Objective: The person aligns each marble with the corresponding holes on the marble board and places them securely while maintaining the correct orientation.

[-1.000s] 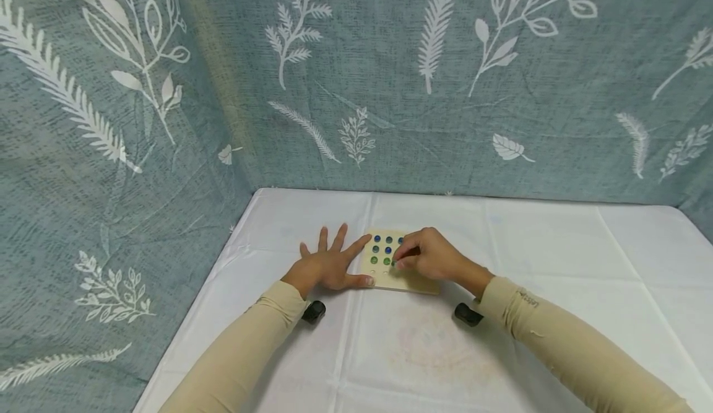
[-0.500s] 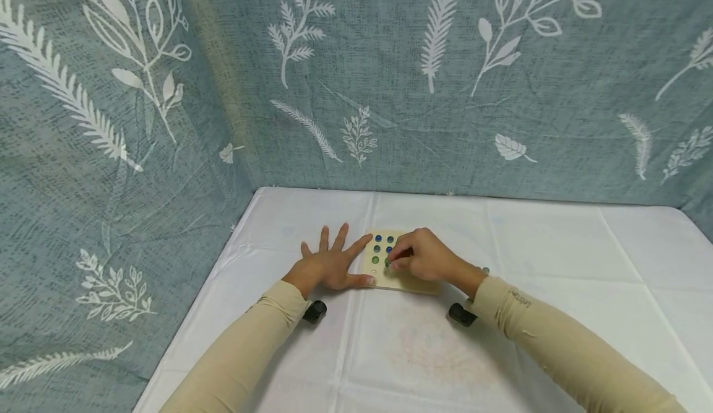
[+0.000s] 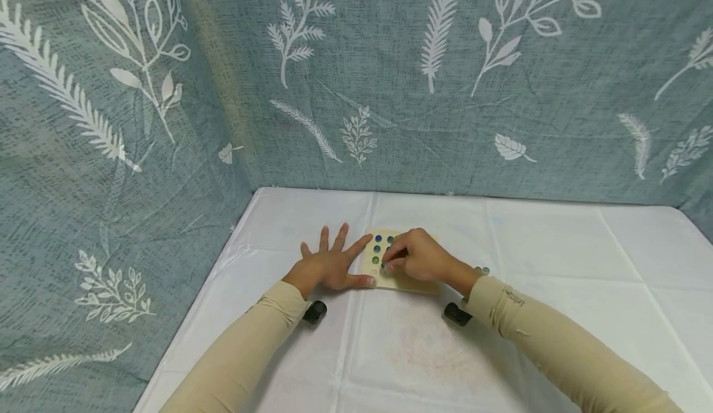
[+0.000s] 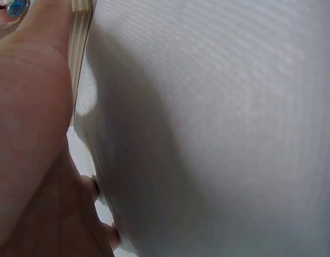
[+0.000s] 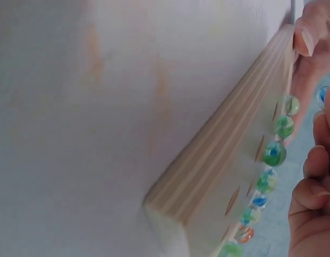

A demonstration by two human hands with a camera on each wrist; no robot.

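A pale wooden board (image 3: 409,283) with rows of round holes lies on the table, and blue and green glass marbles (image 3: 377,249) sit in several of them. My left hand (image 3: 331,269) lies spread, its thumb and index finger at the board's left edge. Over the board, my right hand (image 3: 420,257) pinches a blue-and-clear marble (image 5: 322,97) between thumb and fingers. The right wrist view shows bare holes (image 5: 232,201) along the board's near side, with green marbles (image 5: 284,126) behind. My right hand hides much of the board in the head view.
Loose glass marbles (image 3: 486,270) lie on the white tablecloth (image 3: 579,301) just past my right wrist. Patterned teal curtains (image 3: 390,147) hang behind the table and along its left. A dark wrist device (image 3: 458,314) sits under my right sleeve.
My right hand has moved a little left across the board, pinching the marble. Loose marbles beside the right wrist have come into view. The left hand has stayed in place.
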